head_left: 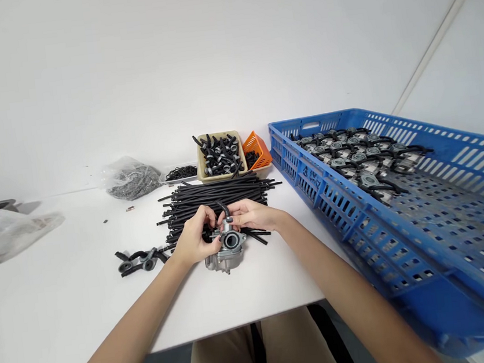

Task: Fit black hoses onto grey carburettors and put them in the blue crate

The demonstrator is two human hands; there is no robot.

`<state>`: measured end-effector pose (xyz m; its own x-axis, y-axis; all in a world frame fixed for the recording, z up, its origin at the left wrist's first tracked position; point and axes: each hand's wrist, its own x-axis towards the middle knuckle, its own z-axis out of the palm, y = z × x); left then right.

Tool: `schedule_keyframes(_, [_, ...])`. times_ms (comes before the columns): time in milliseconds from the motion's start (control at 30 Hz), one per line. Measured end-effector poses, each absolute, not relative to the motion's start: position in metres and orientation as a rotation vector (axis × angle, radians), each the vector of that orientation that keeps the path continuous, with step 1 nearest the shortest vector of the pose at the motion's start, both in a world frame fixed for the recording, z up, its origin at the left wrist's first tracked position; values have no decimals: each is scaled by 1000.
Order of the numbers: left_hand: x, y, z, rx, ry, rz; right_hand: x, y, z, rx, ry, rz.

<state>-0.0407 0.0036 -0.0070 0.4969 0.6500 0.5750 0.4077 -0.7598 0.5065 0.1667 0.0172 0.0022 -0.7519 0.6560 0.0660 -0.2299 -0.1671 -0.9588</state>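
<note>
A silver carburetor [226, 257] stands at the front of the pile of black hoses, its round bore facing me. My left hand [196, 236] is closed around its left side, thumb on the body near the bore. My right hand [250, 214] pinches at the top of the carburetor, where a short curved black hose [223, 208] sticks up between the fingers. Part of what the right fingers grip is hidden. Just behind both hands lie many black rubber hoses [221, 191] in a stack. Left of my left hand are several black hose pieces with round grey caps [148, 264].
A blue crate [313, 191] with several carburetors [365, 156] stands on the right. At the back are a cream bin [200, 178] of capped hoses, an orange basket [259, 144], a tray of black rings [181, 172] and a bag of small metal parts [132, 180]. Another plastic bag [7, 234] lies far left.
</note>
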Motion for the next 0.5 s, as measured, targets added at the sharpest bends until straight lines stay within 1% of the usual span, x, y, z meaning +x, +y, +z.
schedule_keyframes(233, [-41, 4, -6, 2440, 860, 1139, 161, 16, 0, -534, -1583, 1845])
schedule_keyframes(367, [-40, 3, -5, 2442, 918, 1119, 159, 15, 1, -617, -1583, 1768])
schedule_keyframes(500, [-40, 2, -5, 2433, 940, 1105, 163, 15, 3, -568, -1593, 1841])
